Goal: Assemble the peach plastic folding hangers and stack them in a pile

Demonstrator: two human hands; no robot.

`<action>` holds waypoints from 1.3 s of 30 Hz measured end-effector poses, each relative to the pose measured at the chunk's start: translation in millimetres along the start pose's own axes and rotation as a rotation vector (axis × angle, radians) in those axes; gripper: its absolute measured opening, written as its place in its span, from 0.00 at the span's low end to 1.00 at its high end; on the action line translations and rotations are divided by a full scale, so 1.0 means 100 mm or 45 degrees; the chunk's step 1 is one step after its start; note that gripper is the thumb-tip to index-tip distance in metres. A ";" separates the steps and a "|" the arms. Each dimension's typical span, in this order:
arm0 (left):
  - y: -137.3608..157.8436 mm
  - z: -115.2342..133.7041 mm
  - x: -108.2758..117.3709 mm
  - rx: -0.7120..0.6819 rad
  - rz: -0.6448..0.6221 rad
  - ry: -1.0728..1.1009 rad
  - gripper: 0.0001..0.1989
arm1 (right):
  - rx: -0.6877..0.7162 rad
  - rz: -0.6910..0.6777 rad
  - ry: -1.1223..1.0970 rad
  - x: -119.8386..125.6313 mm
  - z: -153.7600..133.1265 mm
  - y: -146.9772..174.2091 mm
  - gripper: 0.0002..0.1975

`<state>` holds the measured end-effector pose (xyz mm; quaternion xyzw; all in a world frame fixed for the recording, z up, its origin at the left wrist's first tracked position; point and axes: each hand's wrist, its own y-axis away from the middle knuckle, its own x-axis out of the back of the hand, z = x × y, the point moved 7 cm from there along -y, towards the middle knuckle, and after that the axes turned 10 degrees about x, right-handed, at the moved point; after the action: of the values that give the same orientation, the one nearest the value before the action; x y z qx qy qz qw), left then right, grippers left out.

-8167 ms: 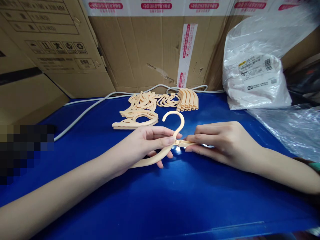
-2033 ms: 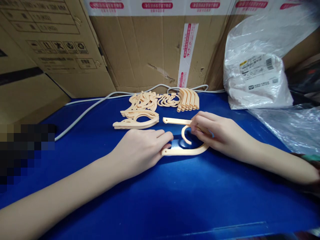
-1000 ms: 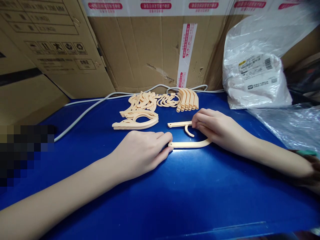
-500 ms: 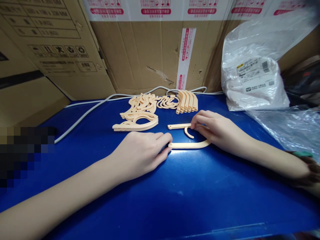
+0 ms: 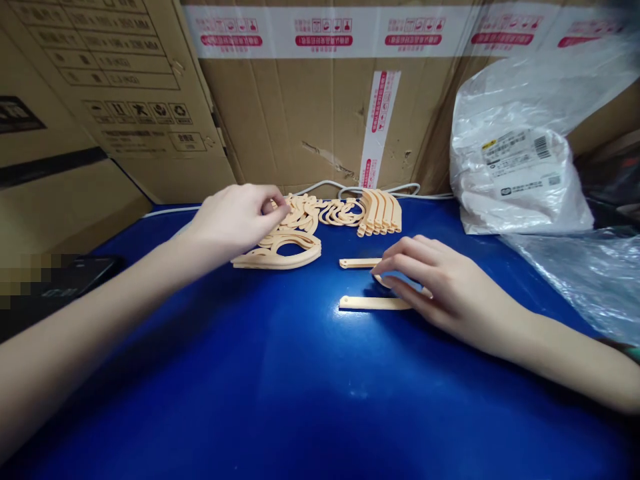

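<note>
My left hand [image 5: 243, 215] reaches over a pile of cream plastic hanger pieces [image 5: 303, 212], its thumb and fingertips pinched together at the pile's left side. Whatever lies between those fingertips is hidden. My right hand [image 5: 430, 283] has its thumb and forefinger closed around a small curved hanger hook [image 5: 383, 281], mostly covered by the fingers. Two cream hanger arms lie by that hand: one behind the hook [image 5: 357, 263] and another nearer to me [image 5: 370, 303], their right ends under my hand. Stacked folded hangers [image 5: 300, 257] lie below my left hand.
Several hooks [image 5: 340, 212] and a row of curved hanger arms [image 5: 383, 212] lie at the back of the blue table [image 5: 300, 400]. Cardboard boxes [image 5: 300, 120] wall the rear and left. A white plastic bag [image 5: 520, 167] stands right; a dark phone-like object [image 5: 95, 277] lies left.
My left hand has let go of the nearer hanger arm and moved back and left to the pile. My right hand has shifted slightly, its fingers now over the hook. The view has tilted a little.
</note>
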<state>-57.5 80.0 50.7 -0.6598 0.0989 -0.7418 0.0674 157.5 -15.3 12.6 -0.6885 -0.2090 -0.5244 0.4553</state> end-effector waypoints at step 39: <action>-0.57 -0.14 -0.29 0.273 -0.092 -0.091 0.16 | 0.125 -0.102 -0.024 -0.11 -0.21 -0.01 0.13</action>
<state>-66.6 142.9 34.4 -0.6780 -0.0073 -0.7261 0.1141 141.6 -30.0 3.8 -0.6614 -0.2662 -0.5246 0.4652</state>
